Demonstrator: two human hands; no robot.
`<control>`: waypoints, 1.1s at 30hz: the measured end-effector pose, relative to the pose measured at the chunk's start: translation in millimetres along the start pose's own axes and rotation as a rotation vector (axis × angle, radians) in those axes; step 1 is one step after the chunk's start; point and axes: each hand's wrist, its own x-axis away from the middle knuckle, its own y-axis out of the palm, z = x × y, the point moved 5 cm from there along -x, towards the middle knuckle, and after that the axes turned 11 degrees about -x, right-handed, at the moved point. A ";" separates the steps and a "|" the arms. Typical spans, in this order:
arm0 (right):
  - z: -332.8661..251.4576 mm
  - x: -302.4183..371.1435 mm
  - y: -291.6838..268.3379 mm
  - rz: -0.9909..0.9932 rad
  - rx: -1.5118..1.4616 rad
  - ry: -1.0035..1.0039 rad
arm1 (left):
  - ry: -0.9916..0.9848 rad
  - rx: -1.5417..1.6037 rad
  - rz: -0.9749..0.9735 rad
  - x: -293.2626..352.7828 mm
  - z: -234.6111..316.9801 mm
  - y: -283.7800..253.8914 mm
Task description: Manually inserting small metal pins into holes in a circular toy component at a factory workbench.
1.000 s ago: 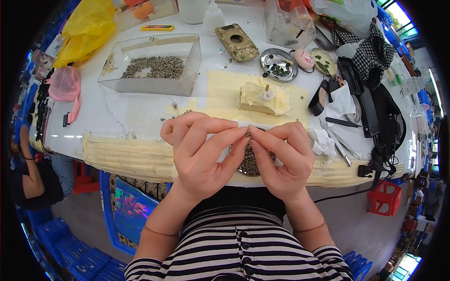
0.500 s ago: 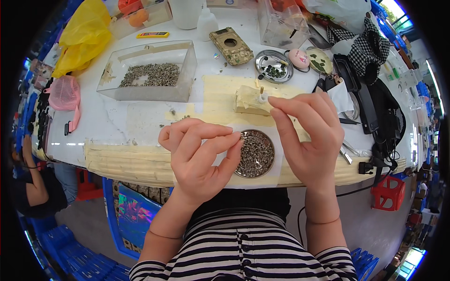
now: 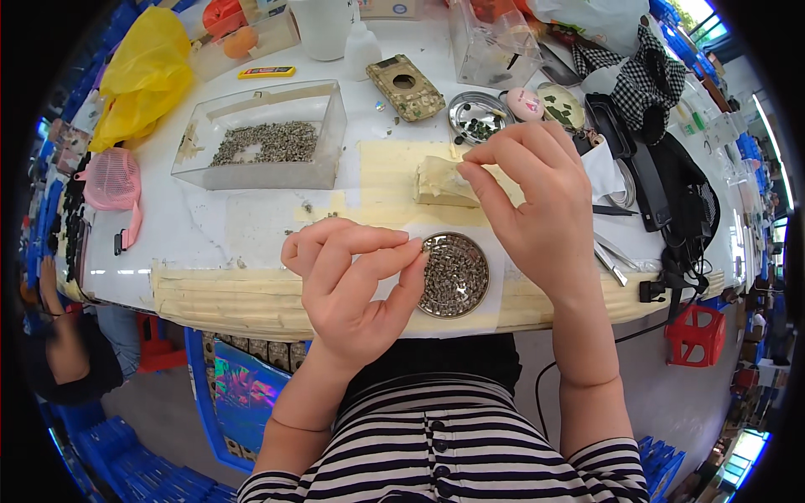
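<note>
My left hand (image 3: 356, 293) is pinched at thumb and fingertips beside the rim of a round metal dish (image 3: 454, 315). Whatever lies in that pinch is too small to name. Many tiny grey metal parts (image 3: 453, 272) fill the dish. My right hand (image 3: 541, 210) is closed in a pinch at the right end of a block wrapped in cream tape (image 3: 440, 189). Its fingertips cover most of what they hold, and I cannot make it out. Beyond the block lies a shallow metal dish (image 3: 457, 134) with dark green pieces (image 3: 480, 130), partly behind my right hand.
A clear plastic box (image 3: 260, 178) with more small metal parts stands at the left. A camouflage-patterned toy hull (image 3: 406, 87) lies at the back. Tweezers (image 3: 610, 261) rest right of my right hand. A pink strainer (image 3: 113, 178) sits far left; a red stool (image 3: 697, 335) stands right.
My right hand has moved up and a little left over the taped block, hiding the brass-coloured pin that stood there. My left hand stays pinched by the dish, nearly in place.
</note>
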 end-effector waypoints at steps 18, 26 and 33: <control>-3.2 36.5 2.6 0.196 -0.717 0.341 | 0.017 -0.025 -0.088 -2.8 4.3 0.8; -3.3 34.5 5.0 0.206 -0.682 0.306 | 0.015 -0.021 -0.093 -2.5 4.9 1.0; -1.5 36.3 5.3 0.232 -0.688 0.341 | 0.004 -0.027 -0.050 -0.8 1.9 2.1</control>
